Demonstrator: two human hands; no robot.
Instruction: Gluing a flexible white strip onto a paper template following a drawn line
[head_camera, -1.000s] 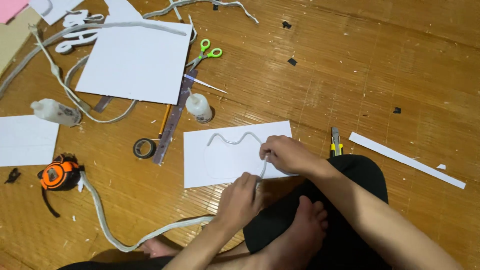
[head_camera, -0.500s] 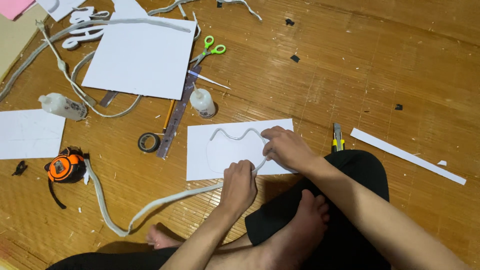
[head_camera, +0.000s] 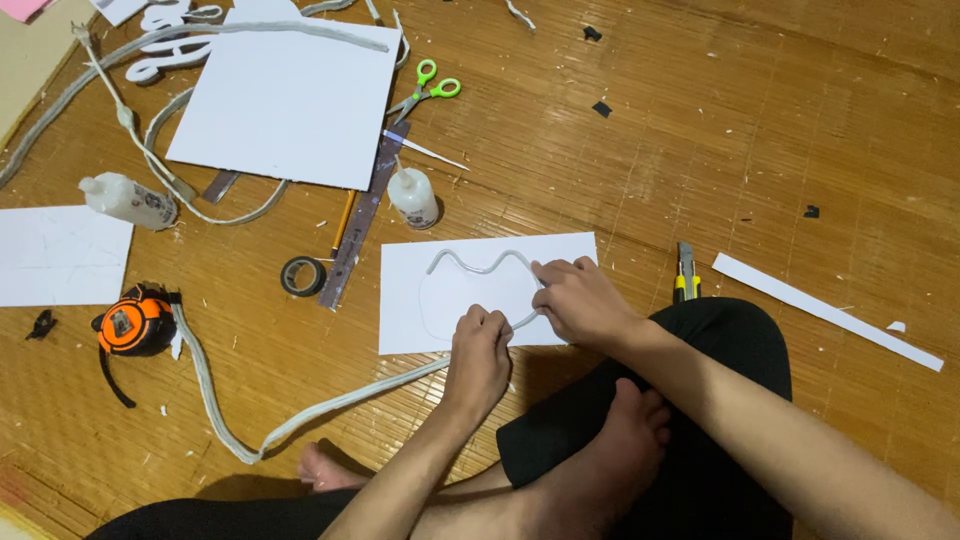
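The person sits cross-legged on a woven wooden floor (head_camera: 760, 130), both hands working on a small white sheet (head_camera: 455, 300) that lies flat just beyond the knees. A thin white cord (head_camera: 478, 263) runs in a wavy line along the far part of that sheet, bends down its right side and passes under the hands. The right hand (head_camera: 580, 300) rests on the sheet's right edge, fingers curled and pressed down on the cord at the bend. The left hand (head_camera: 478, 350) sits at the sheet's near edge, fingers closed in a pinch on the cord where it leaves the sheet. From there the cord widens into a flat grey-white strip (head_camera: 300, 420) trailing left across the floor towards an orange tape measure (head_camera: 135, 325). Just left of the sheet lie a roll of dark tape (head_camera: 302, 276) and a long ruler (head_camera: 365, 215); a small glue bottle (head_camera: 413, 197) stands just beyond the sheet. A larger white sheet (head_camera: 290, 100) lies far left, with green-handled scissors (head_camera: 432, 85) beside it. A yellow utility knife (head_camera: 685, 275) lies to the right, near the right wrist.
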